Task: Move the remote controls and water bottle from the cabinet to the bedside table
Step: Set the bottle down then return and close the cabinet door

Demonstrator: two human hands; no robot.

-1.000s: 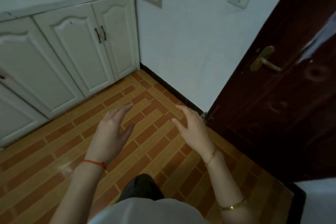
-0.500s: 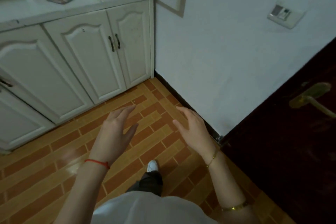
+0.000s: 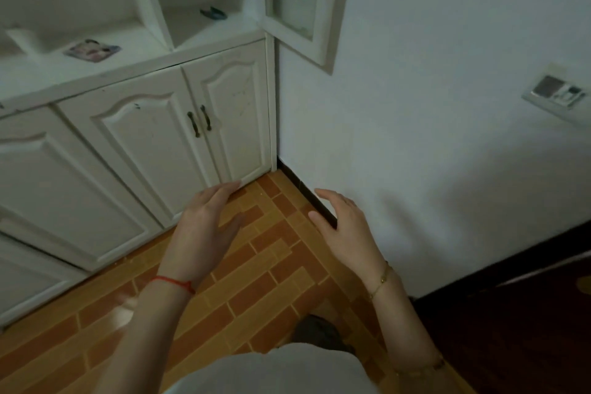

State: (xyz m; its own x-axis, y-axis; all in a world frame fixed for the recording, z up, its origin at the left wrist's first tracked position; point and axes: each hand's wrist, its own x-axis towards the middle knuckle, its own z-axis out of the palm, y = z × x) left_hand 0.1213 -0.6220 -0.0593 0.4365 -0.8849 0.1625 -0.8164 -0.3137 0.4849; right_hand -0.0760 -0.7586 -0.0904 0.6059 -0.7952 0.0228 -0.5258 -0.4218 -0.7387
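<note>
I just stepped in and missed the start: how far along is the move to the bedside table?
Nothing looks done. Both the left hand and the right hand are open and empty in front of the white cabinet. No remotes, bottle or bedside table are identifiable in view; a small dark object lies in the open compartment. All carrying remains.

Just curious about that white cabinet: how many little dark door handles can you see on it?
2. The left handle and the right handle stand side by side where the two lower doors meet, above the left hand. Doors cut off at the left edge may have more.
</note>
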